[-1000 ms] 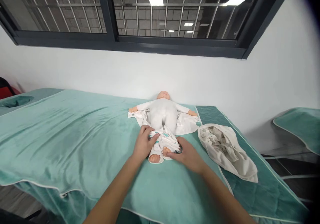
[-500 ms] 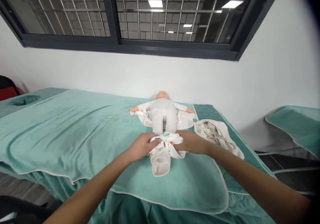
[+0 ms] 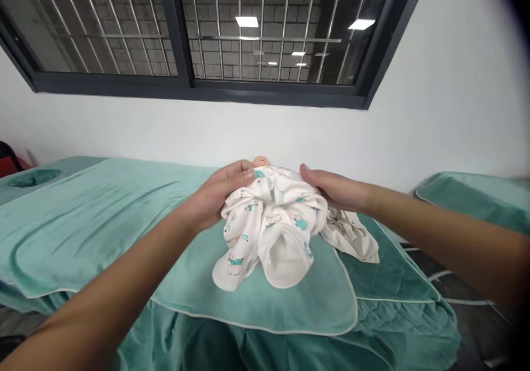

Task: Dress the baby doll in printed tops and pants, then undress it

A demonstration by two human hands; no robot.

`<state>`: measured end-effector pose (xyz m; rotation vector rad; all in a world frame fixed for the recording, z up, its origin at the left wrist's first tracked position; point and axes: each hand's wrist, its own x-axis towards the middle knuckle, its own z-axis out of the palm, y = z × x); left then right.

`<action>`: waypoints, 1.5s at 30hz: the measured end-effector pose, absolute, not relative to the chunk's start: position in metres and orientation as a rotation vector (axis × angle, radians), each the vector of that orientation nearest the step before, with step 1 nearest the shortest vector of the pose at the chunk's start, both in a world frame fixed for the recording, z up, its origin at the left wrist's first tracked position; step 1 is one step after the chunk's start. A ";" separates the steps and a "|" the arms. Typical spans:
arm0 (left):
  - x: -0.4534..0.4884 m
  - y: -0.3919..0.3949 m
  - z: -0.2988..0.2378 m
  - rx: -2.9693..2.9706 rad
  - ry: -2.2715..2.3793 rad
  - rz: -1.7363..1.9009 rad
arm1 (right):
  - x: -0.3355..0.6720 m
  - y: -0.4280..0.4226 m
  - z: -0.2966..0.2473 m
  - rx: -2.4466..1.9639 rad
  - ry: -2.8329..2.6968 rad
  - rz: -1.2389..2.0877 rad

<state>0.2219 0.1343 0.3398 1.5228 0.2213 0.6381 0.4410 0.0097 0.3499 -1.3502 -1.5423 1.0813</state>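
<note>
My left hand (image 3: 215, 197) and my right hand (image 3: 335, 189) each grip one side of the white patterned baby trousers (image 3: 269, 222), lifted above the teal blanket (image 3: 124, 222). The two trouser legs hang down bunched with their cuffs open toward me. The baby doll (image 3: 260, 162) lies behind the garment; only the top of its head shows.
A second crumpled white garment (image 3: 351, 233) lies on the blanket to the right. The bed runs along a white wall under a barred window (image 3: 186, 28). Another teal-covered bed (image 3: 476, 200) stands at the right, with a gap of floor between.
Both hands pulled the patterned trousers off the doll's legs and lifted them up in front of the doll. The view came closer and lower.
</note>
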 end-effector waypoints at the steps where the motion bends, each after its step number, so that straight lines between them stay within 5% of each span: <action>1: 0.221 0.134 0.354 1.585 0.215 0.627 | 0.441 0.007 0.363 -1.441 -1.662 1.063; 9: 0.222 0.136 0.428 1.955 0.539 0.610 | 0.448 -0.012 0.434 -1.743 -2.094 0.683; 15: 0.231 0.107 0.443 2.524 0.336 0.394 | 0.443 -0.026 0.462 -1.820 -2.031 0.515; 23: 0.227 0.104 0.437 2.723 0.401 0.975 | 0.448 -0.034 0.450 -1.513 -1.785 0.701; 30: 0.226 0.167 0.386 3.215 0.982 0.768 | 0.459 0.029 0.372 -1.730 -1.551 1.111; 36: 0.223 0.221 0.314 2.909 1.282 0.707 | 0.408 0.119 0.283 -1.079 -1.268 1.354; 40: 0.229 0.250 0.254 2.463 1.393 0.805 | 0.409 0.188 0.232 -1.398 -1.421 0.923; 45: 0.264 0.255 0.186 1.777 0.986 0.764 | 0.486 0.263 0.191 -1.638 -1.455 0.123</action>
